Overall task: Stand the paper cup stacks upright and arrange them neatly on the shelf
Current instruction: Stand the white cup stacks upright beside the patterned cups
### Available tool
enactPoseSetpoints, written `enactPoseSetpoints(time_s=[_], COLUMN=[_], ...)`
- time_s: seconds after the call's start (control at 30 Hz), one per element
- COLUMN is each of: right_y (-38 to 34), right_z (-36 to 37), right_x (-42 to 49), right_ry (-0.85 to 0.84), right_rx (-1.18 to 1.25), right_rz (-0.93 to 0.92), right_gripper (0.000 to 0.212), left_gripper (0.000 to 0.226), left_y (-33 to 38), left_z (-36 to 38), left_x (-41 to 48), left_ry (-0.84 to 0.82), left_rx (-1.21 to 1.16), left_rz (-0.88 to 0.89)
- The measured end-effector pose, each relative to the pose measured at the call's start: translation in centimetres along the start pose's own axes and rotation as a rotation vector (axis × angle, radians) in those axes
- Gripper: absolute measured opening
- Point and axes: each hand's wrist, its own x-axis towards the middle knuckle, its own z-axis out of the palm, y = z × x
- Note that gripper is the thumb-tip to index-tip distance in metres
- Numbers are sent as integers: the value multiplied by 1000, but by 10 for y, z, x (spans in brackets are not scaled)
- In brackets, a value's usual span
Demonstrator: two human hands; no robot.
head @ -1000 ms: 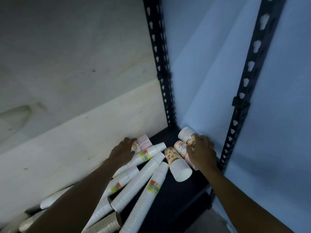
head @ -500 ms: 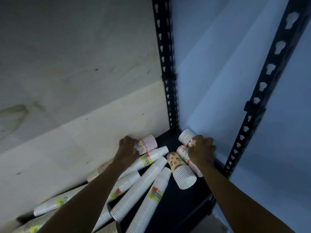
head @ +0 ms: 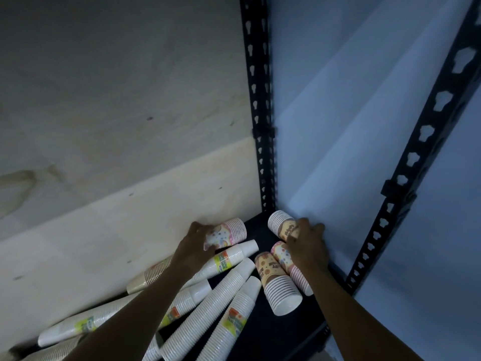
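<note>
Several paper cup stacks lie on their sides on the dark shelf (head: pixel 263 332). My left hand (head: pixel 194 244) grips a short pink-printed stack (head: pixel 229 233) lying against the back wall. My right hand (head: pixel 305 243) curls over a short brown-printed stack (head: pixel 279 222) in the back right corner. Under that hand's wrist lies a pink-rimmed stack (head: pixel 286 259), and beside it a brown-patterned stack (head: pixel 277 282) with its mouth toward me. Long white stacks (head: pixel 223 298) with yellow labels fan out to the left front, partly hidden by my left forearm.
A black perforated upright (head: pixel 259 105) stands at the back corner and another upright (head: pixel 406 168) at the right front. A pale wall runs behind the shelf, a blue panel on the right. A tan stack (head: pixel 149 276) lies along the back wall.
Both hands have stayed on their short stacks while the view shifted; my left hand has closed further round the pink-printed stack, and my right hand sits more over the corner stack.
</note>
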Motion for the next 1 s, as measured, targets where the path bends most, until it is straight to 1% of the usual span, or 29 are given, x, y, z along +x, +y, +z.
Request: enactPoseSetpoints(time_s=[0.1,0.2,0.33,0.4,0.5,0.57,0.63,0.7,0.83,1.0], right_y=[-5,-20,-42,-52,-64,-68,-67,-67,-63,-57], right_z=[-9,-24,-39,-36,-23,-10,6,18,32,39], right_x=[9,27,47,62,76,81,83,85,92,97], right_ry=[24,43,30,-20,-83,-126,-183,-182,-179,-160], right_rx=[240,444,580,567,532,490,504,530,390,271], right_rz=[-166,-291,-401,-413,-425,-466,-504,-545,-602,-630], right_gripper=[45,54,55,53,57,53,48,48,48,50], left_gripper=[54,62,65,66,69,71,70,68,66,63], left_y=[17,27,34,32,26,24,24,27,25,25], left_z=[-11,-23,-33,-30,-18,-8,7,17,31,41], left_x=[2,10,15,20,18,20,21,25,39,47], left_ry=[74,129,215,253,275,286,307,326,369,346], left_rx=[-154,-248,-344,-351,-407,-444,-440,-431,-416,-376], left_rz=[22,79,97,97,100,114,136,172,182,202])
